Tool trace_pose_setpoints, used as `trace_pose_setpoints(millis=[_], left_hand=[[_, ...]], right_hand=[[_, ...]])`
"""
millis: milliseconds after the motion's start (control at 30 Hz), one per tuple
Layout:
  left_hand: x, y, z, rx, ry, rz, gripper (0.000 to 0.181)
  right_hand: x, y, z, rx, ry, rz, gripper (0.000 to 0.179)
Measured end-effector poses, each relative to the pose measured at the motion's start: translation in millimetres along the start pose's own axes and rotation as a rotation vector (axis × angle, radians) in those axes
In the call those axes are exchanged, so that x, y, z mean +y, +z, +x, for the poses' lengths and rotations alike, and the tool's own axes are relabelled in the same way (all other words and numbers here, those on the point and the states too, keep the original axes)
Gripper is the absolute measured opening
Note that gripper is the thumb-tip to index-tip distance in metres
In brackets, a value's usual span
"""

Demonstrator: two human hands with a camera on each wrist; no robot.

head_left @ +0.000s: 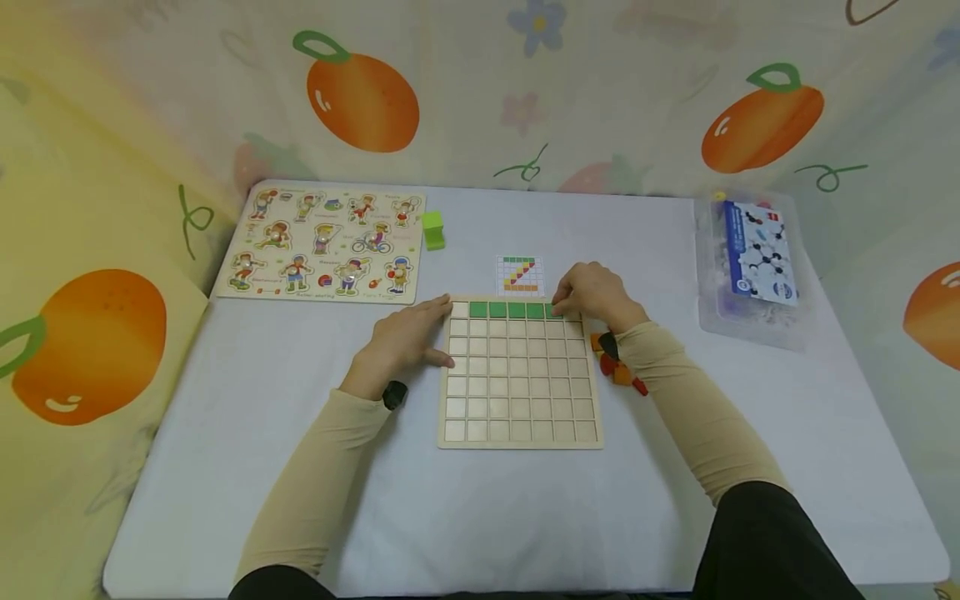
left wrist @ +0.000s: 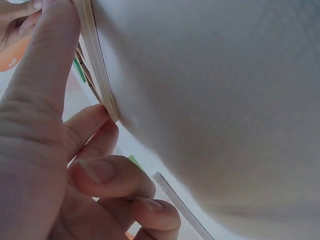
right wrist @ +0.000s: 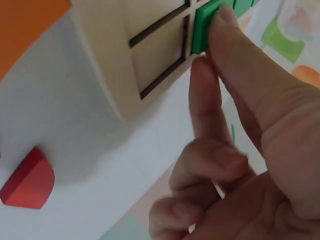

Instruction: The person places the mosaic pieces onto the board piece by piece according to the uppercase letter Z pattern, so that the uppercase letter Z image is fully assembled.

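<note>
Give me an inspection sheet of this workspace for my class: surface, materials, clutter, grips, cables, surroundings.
Surface: white tabletop.
Job's things: grid board; green tiles in its top row; pattern card beyond; loose orange and red pieces to its right.
Clutter: picture puzzle, light-green blocks, labelled plastic box.
Grips: left grip touches the board's left edge; right grip pinches one green tile.
Cables: nothing seen.
Surroundings: fruit-print backdrop behind and at both sides.

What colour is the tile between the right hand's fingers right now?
Green; the tile shows best in the right wrist view.
</note>
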State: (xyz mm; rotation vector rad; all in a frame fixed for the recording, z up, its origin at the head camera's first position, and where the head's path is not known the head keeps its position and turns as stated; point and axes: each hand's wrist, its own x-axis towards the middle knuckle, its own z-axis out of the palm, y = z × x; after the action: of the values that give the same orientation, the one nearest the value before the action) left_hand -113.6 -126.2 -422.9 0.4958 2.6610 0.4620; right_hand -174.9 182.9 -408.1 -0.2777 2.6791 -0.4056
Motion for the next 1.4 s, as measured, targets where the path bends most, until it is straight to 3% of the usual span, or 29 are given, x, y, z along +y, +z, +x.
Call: trace_pose_setpoints(millis=[133, 267, 433, 700, 900, 1167, 1400], left_hand=[[-1.8, 2.9, -0.5, 0.003, 0.000, -0.001, 0.101], [-2.6, 3.8, 0.0, 0.012, 0.001, 0.001, 0.101], [-1.4, 2.4, 1.5, 0.008, 0.001, -0.002, 0.101], [0.2, 0.1, 3.3, -0.006, 0.002, -0.003, 0.102], [-0.5, 0.3, 2.7, -0.018, -0.004, -0.003, 0.102], [-1.7, -0.2, 1.2, -0.012, 0.001, -0.019, 0.101], [-2.6, 1.0, 0.5, -0.009, 0.002, -0.012, 0.100]], right_hand=[[-3, 3, -2.3, 0.014, -0.004, -0.045, 0.022], [-3, 5, -11.9, 0.099, -0.042, -0.083, 0.022], [14, 0, -28.5, 0.177, -0.022, -0.054, 0.024], [61, -22, -55.9, 0.061, 0.123, -0.071, 0.026], [88, -24, -71.3, 0.003, 0.181, -0.061, 0.029], [89, -18, -70.1, 0.010, 0.189, -0.060, 0.030], [79, -14, -63.0, -0.008, 0.137, -0.048, 0.030]])
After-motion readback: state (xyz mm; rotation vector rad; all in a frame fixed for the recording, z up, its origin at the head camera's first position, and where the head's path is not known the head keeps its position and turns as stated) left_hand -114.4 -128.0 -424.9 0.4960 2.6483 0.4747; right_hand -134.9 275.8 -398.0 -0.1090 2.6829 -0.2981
